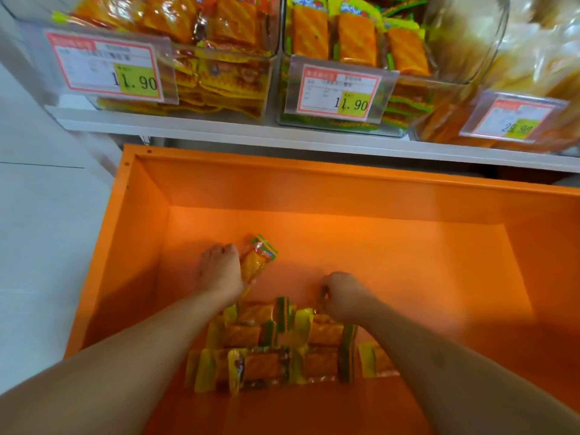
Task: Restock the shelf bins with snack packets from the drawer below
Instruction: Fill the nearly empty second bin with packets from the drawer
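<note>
Your left hand (221, 271) reaches deep into the open orange drawer (314, 196), its fingers (211, 257) curled around a single snack packet (256, 261) held beside your palm, clear of the rest. To its right, your right hand (340, 295) is closed over the top edge of the pile of snack packets (270, 350) lying on the drawer floor, though whether its fingers actually pinch one cannot be told. Above, on the white shelf (219, 131), two clear bins (226, 73) stand side by side, full of similar packets, each fronted by a price tag (105, 65).
</note>
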The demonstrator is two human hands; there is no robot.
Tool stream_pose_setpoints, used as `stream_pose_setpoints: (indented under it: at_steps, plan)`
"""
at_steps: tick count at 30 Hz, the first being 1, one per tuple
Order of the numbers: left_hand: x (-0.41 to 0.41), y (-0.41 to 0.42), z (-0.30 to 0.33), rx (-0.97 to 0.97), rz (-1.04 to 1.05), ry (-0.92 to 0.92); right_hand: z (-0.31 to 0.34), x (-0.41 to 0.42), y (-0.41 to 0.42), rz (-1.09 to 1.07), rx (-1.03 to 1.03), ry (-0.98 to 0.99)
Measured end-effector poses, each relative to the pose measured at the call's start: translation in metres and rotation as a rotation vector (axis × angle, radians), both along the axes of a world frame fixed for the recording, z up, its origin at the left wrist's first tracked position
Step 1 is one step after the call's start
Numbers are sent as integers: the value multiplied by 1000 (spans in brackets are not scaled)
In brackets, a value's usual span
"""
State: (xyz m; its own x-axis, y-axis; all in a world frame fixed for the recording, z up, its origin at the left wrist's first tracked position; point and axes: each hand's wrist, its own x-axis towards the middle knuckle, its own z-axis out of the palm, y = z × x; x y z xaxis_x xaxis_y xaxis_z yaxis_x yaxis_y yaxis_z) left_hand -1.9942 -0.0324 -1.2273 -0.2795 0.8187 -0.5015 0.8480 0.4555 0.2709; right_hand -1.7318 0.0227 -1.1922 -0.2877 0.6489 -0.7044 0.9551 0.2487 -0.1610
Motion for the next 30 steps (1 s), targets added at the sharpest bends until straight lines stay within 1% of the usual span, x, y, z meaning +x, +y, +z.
stream_pose_setpoints:
  at_steps: [3, 6, 10, 12, 15, 20, 24, 27, 30]
  plan:
    - [-3, -1, 2, -26, 8, -24, 12, 3, 2, -80, -28, 52]
    - [-7, -4, 12, -12, 74, -186, 28, 6, 6, -223, -34, 169]
    - [-11, 0, 40, 85, 154, -337, 67, 3, 17, -297, 1, 260]
    - [-14, 5, 68, 129, 157, -404, 92, 0, 24, -337, 13, 319]
    - [-20, 14, 120, 186, 171, -537, 145, -6, 31, -412, 15, 467]
    - [-18, 13, 230, 278, 281, -824, 248, -10, 26, -396, 73, 704]
    - [-14, -8, 309, 295, 246, -976, 319, -9, 6, -366, 162, 880]
    - [-13, -29, 352, 297, 232, -1100, 348, -9, -13, -337, 287, 928]
    - [-12, -48, 379, 291, 260, -1250, 363, -12, -28, -315, 407, 961]
